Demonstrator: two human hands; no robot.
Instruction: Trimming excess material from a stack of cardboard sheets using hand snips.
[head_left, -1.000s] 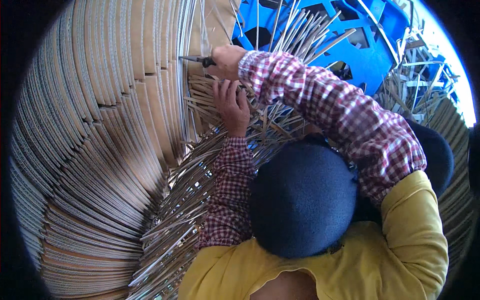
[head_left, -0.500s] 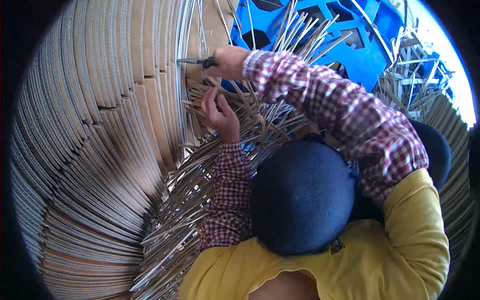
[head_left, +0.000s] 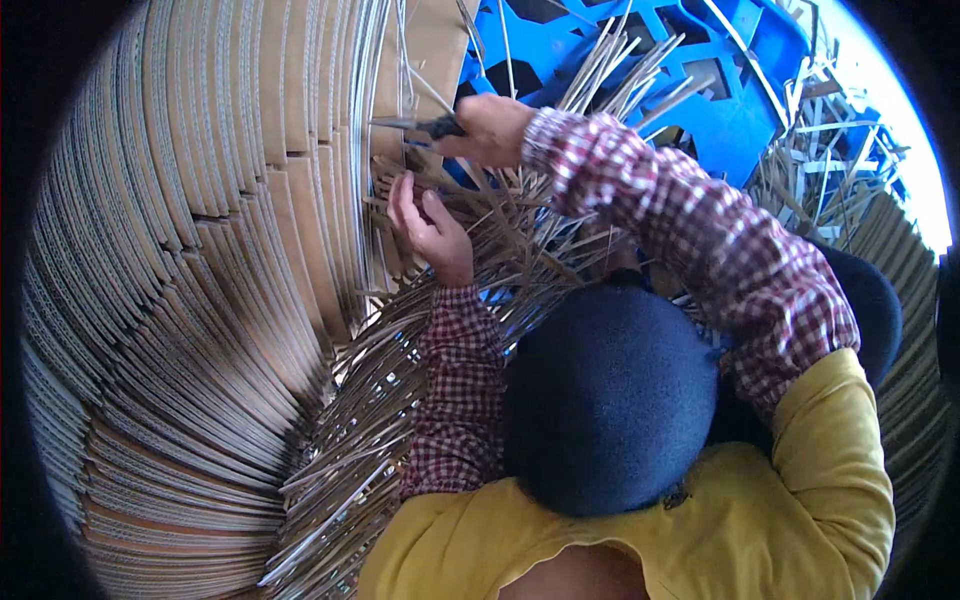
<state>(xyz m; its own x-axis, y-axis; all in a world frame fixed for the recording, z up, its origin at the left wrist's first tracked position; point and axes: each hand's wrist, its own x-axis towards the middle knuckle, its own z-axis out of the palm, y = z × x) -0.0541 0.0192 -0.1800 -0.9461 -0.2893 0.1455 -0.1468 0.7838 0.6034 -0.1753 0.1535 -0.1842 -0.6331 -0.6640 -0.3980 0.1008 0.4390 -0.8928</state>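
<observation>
A pointed grey-bladed hand tool (head_left: 395, 123) with a dark handle is gripped in my right hand (head_left: 490, 130). The tool looks smeared by motion, so I cannot tell its exact kind. Its tip points left, at the edge of the stacked corrugated cardboard sheets (head_left: 300, 80). Just below, my left hand (head_left: 437, 235) is held up with its thumb apart from the fingers and nothing visible in it. Its fingertips are beside narrow cardboard strips (head_left: 400, 185) along the stack's side; whether they touch is unclear.
Dense rows of cardboard sheets (head_left: 190, 330) fill the left side. Loose strips (head_left: 360, 420) lie heaped between the stack and my dark-clothed knee (head_left: 610, 400). Behind my right hand is a blue plastic pallet (head_left: 740, 130) with cut-outs. More strips (head_left: 830, 170) pile up at the far right.
My right hand has drawn back to the right and slightly nearer, with the tool's tip farther from the stack edge. My left hand has shifted slightly left, its fingers straighter.
</observation>
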